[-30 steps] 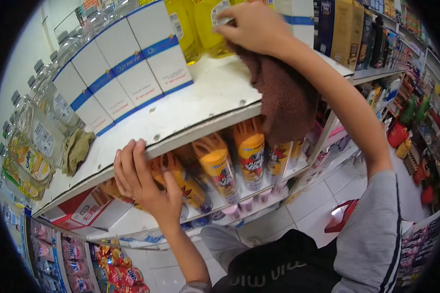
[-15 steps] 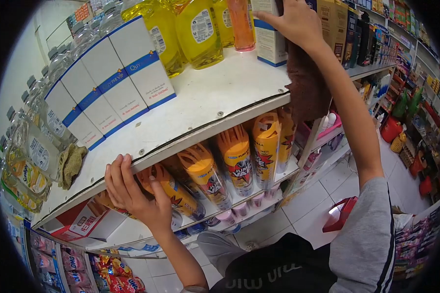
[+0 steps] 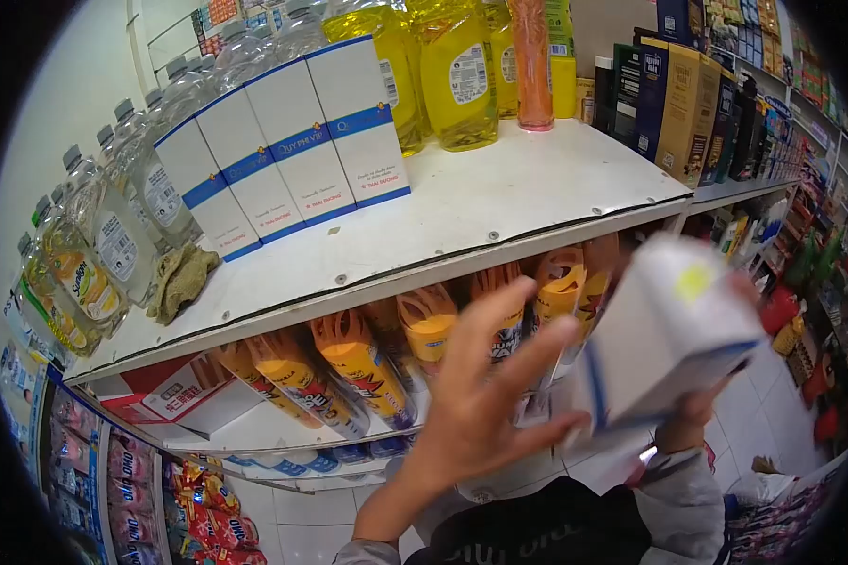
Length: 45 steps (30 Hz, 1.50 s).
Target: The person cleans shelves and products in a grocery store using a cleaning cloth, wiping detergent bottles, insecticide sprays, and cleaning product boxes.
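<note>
A white box with a blue band (image 3: 655, 348), blurred by motion, is lifted in front of the shelf's right end. My right hand (image 3: 690, 426) grips it from behind and below, partly hidden by it. To its left, my left hand (image 3: 476, 400) is open with fingers spread, thumb right at the box's lower left edge. On the shelf top (image 3: 537, 193), a row of several similar white boxes (image 3: 297, 151) stands upright at left. A crumpled olive cloth (image 3: 184, 282) lies beside them.
Clear bottles (image 3: 113, 235) crowd the left end, and yellow liquid bottles (image 3: 454, 80) stand behind. An orange bottle (image 3: 532, 75) and tall dark and gold boxes (image 3: 683, 108) are farther right. Orange-capped spray cans (image 3: 358, 353) fill the shelf below, near a red-and-white carton (image 3: 174, 391).
My right hand has brought the white box off the shelf toward me; the brown cloth seen with it is now out of sight. My left hand has left the shelf edge and moved right.
</note>
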Available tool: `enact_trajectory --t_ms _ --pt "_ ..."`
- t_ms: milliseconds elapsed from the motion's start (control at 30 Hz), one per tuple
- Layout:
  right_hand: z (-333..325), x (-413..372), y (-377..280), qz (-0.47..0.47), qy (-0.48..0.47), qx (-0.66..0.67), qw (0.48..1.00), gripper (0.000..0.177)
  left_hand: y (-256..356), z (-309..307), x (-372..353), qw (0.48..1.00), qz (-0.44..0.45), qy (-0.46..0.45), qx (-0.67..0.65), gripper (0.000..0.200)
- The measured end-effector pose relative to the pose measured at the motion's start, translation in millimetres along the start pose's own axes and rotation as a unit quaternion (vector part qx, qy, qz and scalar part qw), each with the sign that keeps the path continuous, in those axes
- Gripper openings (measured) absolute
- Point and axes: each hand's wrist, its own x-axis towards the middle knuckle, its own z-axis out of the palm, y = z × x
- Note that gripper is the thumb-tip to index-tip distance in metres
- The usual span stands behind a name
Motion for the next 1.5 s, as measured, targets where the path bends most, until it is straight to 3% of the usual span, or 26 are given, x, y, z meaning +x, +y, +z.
enact_trajectory --t_ms 33,67,100,133,233,300,367,467,500,600,633,700,800,900,933,1000,1067,1100,1133,1200,1300,1367,1400,1433,1467,1500 --pt "1 -12 -2 0.051 -0.063 0.03 0.996 0.079 -1 12 -7 0.997 -0.001 -0.041 -0.066 0.059" --pt "2 -25 -4 0.105 -0.122 0.053 0.985 0.075 8 24 -29 0.976 -0.086 -0.034 -0.198 0.063" --pt "9 -37 -9 0.175 -0.112 0.08 0.975 0.072 7 46 -50 0.894 -0.165 -0.014 -0.417 0.069" --pt "7 -44 -11 0.165 -0.171 0.019 0.971 0.072 8 53 -68 0.827 -0.244 -0.001 -0.506 0.074" --pt "9 -67 -8 0.195 -0.286 -0.094 0.933 0.073 -3 69 -107 0.877 -0.293 -0.026 -0.381 0.079" --pt "12 -83 -6 0.284 -0.33 -0.121 0.892 0.075 -3 76 -127 0.798 -0.398 0.046 -0.45 0.077" --pt "-6 -97 13 0.261 -0.402 -0.122 0.869 0.072 -3 87 -163 0.718 -0.467 0.117 -0.502 0.073" --pt "-13 -78 8 0.267 -0.248 -0.233 0.902 0.064 -15 99 -208 0.651 -0.506 0.208 -0.526 0.061" --pt "-9 -69 4 0.283 -0.196 -0.217 0.914 0.065 -13 99 -211 0.643 -0.521 0.233 -0.511 0.054" --pt "2 -64 3 0.173 -0.34 -0.114 0.917 0.063 -22 107 -237 0.583 -0.518 0.256 -0.571 0.053" --pt "12 -70 -2 0.154 -0.404 -0.051 0.9 0.06 -23 108 -242 0.557 -0.507 0.253 -0.607 0.055" --pt "42 -89 -14 0.23 -0.526 0.149 0.805 0.054 -16 104 -241 0.538 -0.489 0.256 -0.637 0.055" --pt "47 -100 -27 0.182 -0.592 0.164 0.768 0.054 -4 85 -219 0.551 -0.455 0.282 -0.64 0.055" --pt "31 -94 -21 0.129 -0.466 0.039 0.874 0.057 4 73 -205 0.599 -0.396 0.349 -0.603 0.055" --pt "36 -90 -27 0.156 -0.435 -0.047 0.886 0.074 5 71 -201 0.613 -0.387 0.363 -0.585 0.055" --pt "52 -121 -28 0.272 -0.418 0.006 0.867 0.085 5 70 -200 0.635 -0.403 0.369 -0.546 0.055" --pt "54 -126 -23 0.297 -0.422 -0.004 0.856 0.093 3 77 -212 0.652 -0.5 0.314 -0.476 0.058" --pt "54 -128 -21 0.309 -0.424 -0.01 0.851 0.097 -2 78 -213 0.682 -0.484 0.281 -0.47 0.06" --pt "52 -127 -16 0.318 -0.36 0.023 0.877 0.094 0 84 -211 0.686 -0.464 0.265 -0.493 0.063" --pt "45 -127 3 0.255 -0.293 0.06 0.92 0.086 9 97 -206 0.691 -0.427 0.232 -0.535 0.07" --pt "38 -118 4 0.16 -0.375 -0.003 0.913 0.079 16 86 -189 0.714 -0.439 0.193 -0.51 0.072" --pt "44 -138 -6 0.298 -0.227 0.148 0.915 0.072 10 68 -189 0.792 -0.399 0.141 -0.441 0.073" --pt "57 -143 -20 0.439 -0.083 0.294 0.845 0.071 13 56 -183 0.812 -0.372 0.129 -0.43 0.073" --pt "63 -149 -31 0.551 0.07 0.419 0.718 0.07 15 46 -179 0.832 -0.345 0.115 -0.419 0.074" --pt "56 -169 -30 0.592 0.04 0.477 0.648 0.078 14 40 -178 0.864 -0.343 0.115 -0.35 0.075" --pt "56 -176 -34 0.611 -0.045 0.442 0.655 0.074 12 41 -180 0.872 -0.357 0.164 -0.292 0.074"
